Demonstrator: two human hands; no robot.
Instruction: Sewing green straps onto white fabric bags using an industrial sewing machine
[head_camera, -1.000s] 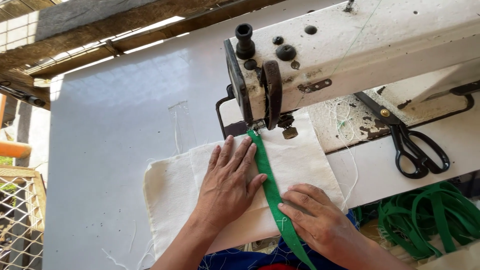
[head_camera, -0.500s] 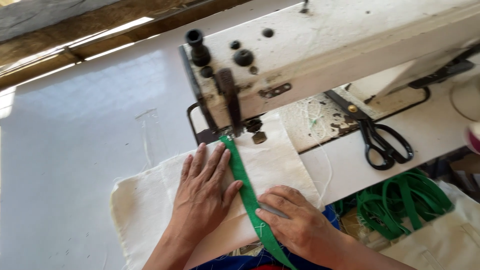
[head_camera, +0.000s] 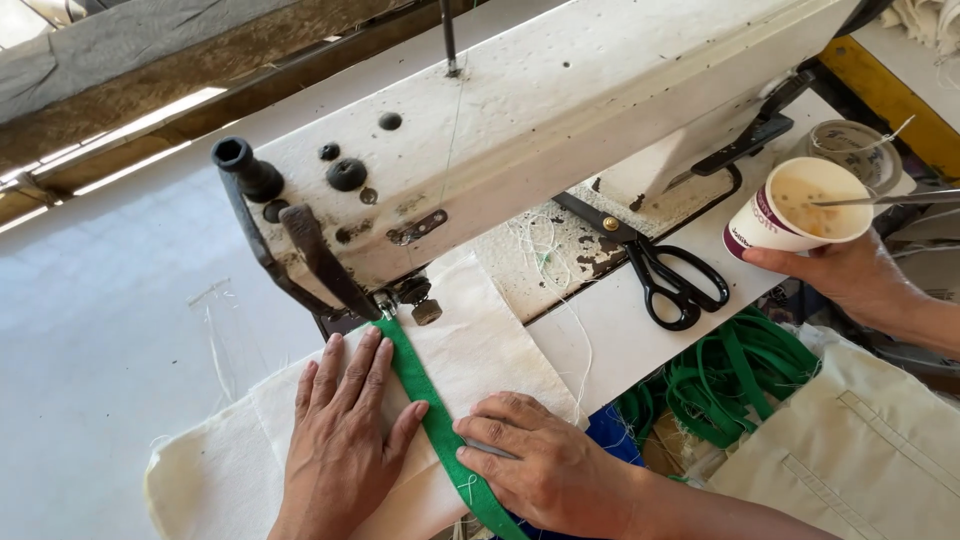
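My left hand (head_camera: 345, 430) lies flat, fingers spread, on cream cloth (head_camera: 470, 350) just left of a green strap (head_camera: 425, 410). My right hand (head_camera: 535, 460) presses the strap and cloth down from the right, fingertips touching the strap's edge. The strap runs up under the presser foot (head_camera: 385, 312) of a white sewing machine (head_camera: 540, 120). Neither hand grips anything; both rest flat on the fabric.
Black scissors (head_camera: 672, 275) lie on the machine bed to the right. Another person's hand (head_camera: 850, 272) holds a paper cup (head_camera: 795, 208) of light drink at the table's right edge. A pile of green straps (head_camera: 730, 375) and a cream bag (head_camera: 860, 450) sit below right.
The view has shifted right and closer, so the machine now sits left of centre. Another person's hand with a paper cup has come into view at right. My hands stay on the cloth.
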